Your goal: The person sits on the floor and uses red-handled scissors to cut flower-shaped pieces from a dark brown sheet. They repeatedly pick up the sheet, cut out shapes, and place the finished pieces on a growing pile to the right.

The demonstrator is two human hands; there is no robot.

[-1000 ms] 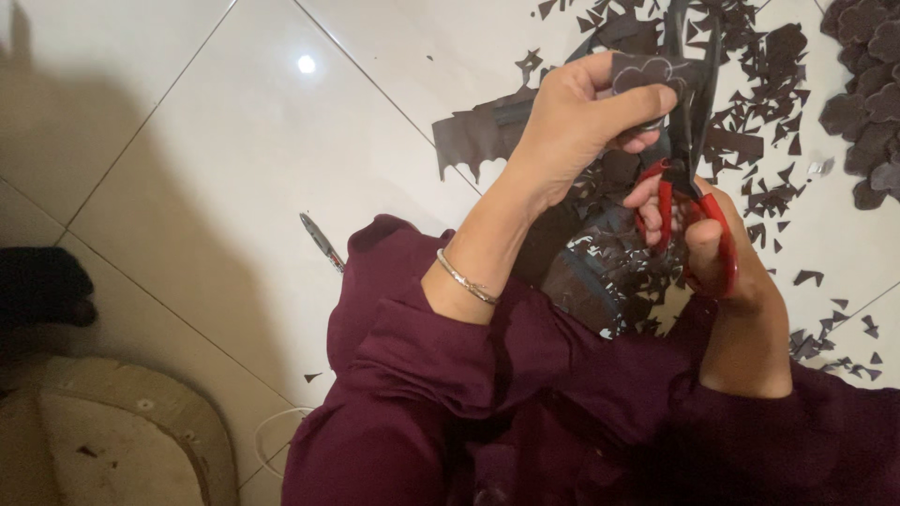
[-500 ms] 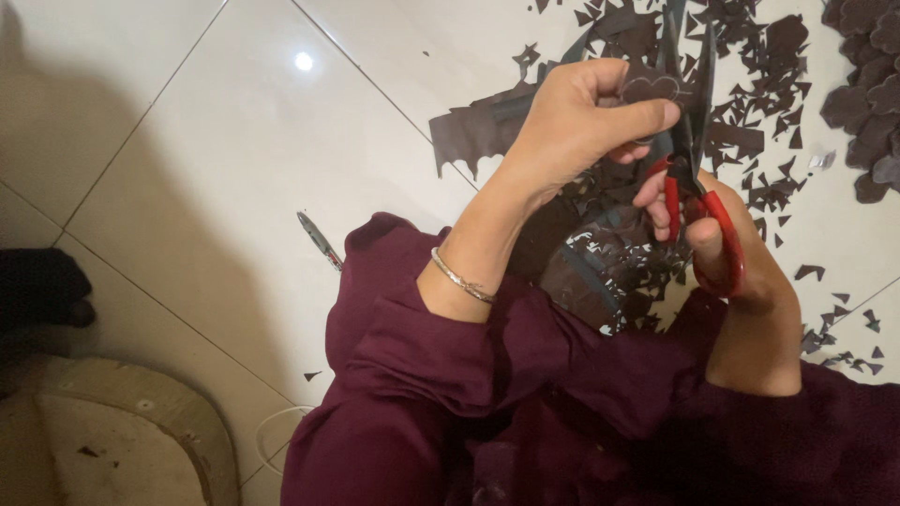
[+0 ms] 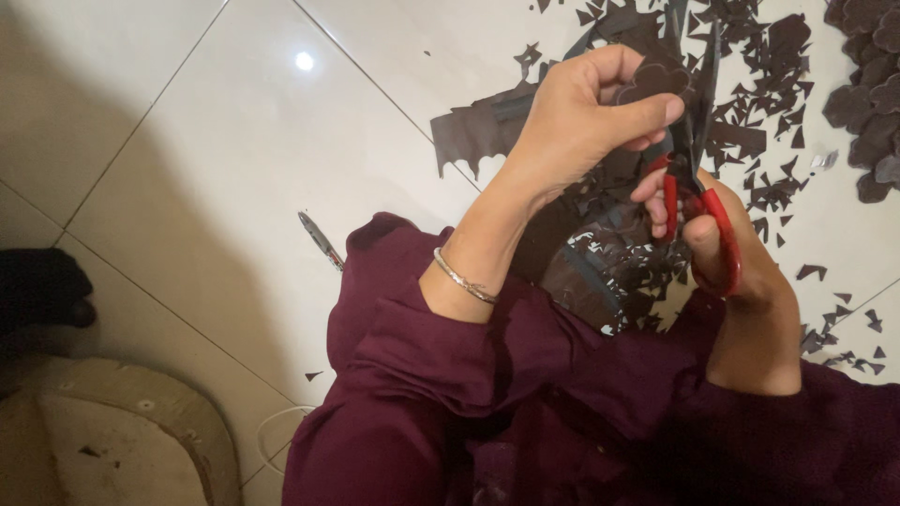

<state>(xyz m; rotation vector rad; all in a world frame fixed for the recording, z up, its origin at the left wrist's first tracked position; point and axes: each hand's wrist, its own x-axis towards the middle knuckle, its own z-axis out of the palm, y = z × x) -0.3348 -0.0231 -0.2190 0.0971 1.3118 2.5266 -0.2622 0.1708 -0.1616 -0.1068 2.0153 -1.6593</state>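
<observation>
My left hand [image 3: 581,122] pinches a small dark scalloped paper piece [image 3: 653,79] between thumb and fingers, raised over the floor. My right hand [image 3: 727,248] grips red-handled scissors [image 3: 696,201], fingers through the loops, with the dark blades pointing up at the paper piece. Both arms wear maroon sleeves [image 3: 450,365], and a thin bracelet [image 3: 462,278] sits on the left wrist. Below the hands lies a larger dark sheet [image 3: 591,272] covered with small cuttings.
Dark paper scraps [image 3: 750,141] litter the white tiled floor [image 3: 216,178]. A pile of cut dark shapes [image 3: 867,94] lies at the upper right. A pen-like tool [image 3: 321,240] rests on the tile. A worn beige object [image 3: 112,440] and a dark item [image 3: 42,295] sit at the left.
Both hands have drifted slightly up and right together. The scissors stay at the paper piece; the blades seem to have shifted a little around its edge.
</observation>
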